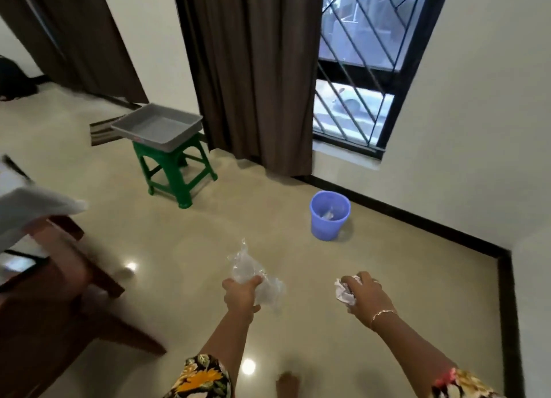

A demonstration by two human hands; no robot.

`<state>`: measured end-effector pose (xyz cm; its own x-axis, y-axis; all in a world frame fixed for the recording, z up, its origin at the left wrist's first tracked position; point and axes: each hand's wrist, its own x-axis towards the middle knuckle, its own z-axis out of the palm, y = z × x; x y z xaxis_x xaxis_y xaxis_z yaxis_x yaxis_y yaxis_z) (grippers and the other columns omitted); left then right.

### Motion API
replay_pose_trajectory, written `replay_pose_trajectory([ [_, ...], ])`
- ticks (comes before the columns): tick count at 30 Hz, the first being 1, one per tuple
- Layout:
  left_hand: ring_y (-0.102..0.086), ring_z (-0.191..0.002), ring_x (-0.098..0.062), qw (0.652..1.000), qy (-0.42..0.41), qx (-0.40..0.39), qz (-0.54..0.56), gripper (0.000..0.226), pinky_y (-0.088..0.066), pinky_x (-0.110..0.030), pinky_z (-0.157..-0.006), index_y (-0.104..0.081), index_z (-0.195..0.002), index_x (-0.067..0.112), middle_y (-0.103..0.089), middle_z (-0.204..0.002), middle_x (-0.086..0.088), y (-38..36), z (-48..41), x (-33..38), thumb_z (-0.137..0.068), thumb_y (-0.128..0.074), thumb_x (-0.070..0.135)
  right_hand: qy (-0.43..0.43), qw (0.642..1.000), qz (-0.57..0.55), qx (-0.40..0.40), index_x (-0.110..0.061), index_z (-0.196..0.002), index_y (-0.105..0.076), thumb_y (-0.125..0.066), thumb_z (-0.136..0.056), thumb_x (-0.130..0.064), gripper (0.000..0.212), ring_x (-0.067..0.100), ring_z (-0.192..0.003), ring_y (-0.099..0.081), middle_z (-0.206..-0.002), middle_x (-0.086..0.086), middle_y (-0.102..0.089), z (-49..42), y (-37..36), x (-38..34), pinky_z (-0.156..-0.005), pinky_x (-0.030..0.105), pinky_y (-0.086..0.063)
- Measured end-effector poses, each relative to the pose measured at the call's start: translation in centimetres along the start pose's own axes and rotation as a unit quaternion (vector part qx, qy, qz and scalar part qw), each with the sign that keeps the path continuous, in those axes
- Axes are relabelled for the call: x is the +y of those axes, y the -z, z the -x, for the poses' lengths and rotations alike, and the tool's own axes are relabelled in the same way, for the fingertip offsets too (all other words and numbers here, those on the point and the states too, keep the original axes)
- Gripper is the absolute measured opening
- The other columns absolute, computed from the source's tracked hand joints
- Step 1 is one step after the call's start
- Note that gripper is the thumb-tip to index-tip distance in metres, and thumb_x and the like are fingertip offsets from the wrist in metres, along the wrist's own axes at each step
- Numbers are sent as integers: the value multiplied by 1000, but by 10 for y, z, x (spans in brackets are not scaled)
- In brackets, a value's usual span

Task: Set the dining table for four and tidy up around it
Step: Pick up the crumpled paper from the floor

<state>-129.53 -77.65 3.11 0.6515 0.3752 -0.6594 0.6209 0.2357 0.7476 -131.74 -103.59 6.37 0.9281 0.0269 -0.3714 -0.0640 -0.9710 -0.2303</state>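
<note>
Two loads, both grasped: your left hand [242, 293] grips a clear plastic wrapper [253, 274], your right hand [365, 294] crumpled paper [346, 292]. Released well short of the blue bin [329, 215], the light wrapper may drift onto the floor.

Both arms stretch forward, well apart. The left hand [241, 294] curls its fingers round a clear plastic bag [247, 268] that rises above them. The right hand [365, 294] grips crumpled paper [344, 293] inside its fingers.
</note>
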Motion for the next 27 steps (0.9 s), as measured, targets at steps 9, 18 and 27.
replay_pose_trajectory([
  [9, -57, -104, -41, 997, -20, -56, -40, 60, -48, -34, -54, -34, -118, 9, -49, -125, -20, -135, -108, 119, -76, -76, 17, -70, 996, -38, 31, -34, -132, -40, -64, -81, -22, 57, 26, -118, -43, -134, 2, -33, -139, 68, 32, -93, 27, -41],
  [18, -53, -108, -37, 989, -26, -72, -123, 76, -49, -31, -53, -33, -129, 9, -43, -132, -17, -287, -184, 181, -71, -81, 22, -91, 994, -54, 21, -32, -134, -38, -61, -83, -21, 56, 30, -121, -39, -136, 4, -31, -280, 116, 89, -94, 30, -41],
  [27, -54, -102, -39, 969, -53, -63, -232, 81, -52, -52, -84, -31, -129, 6, -42, -129, -22, -408, -250, 230, -67, -83, 20, -134, 988, -70, 5, -33, -135, -39, -60, -83, -20, 58, 29, -119, -41, -136, 5, -32, -375, 165, 138, -94, 30, -41],
])
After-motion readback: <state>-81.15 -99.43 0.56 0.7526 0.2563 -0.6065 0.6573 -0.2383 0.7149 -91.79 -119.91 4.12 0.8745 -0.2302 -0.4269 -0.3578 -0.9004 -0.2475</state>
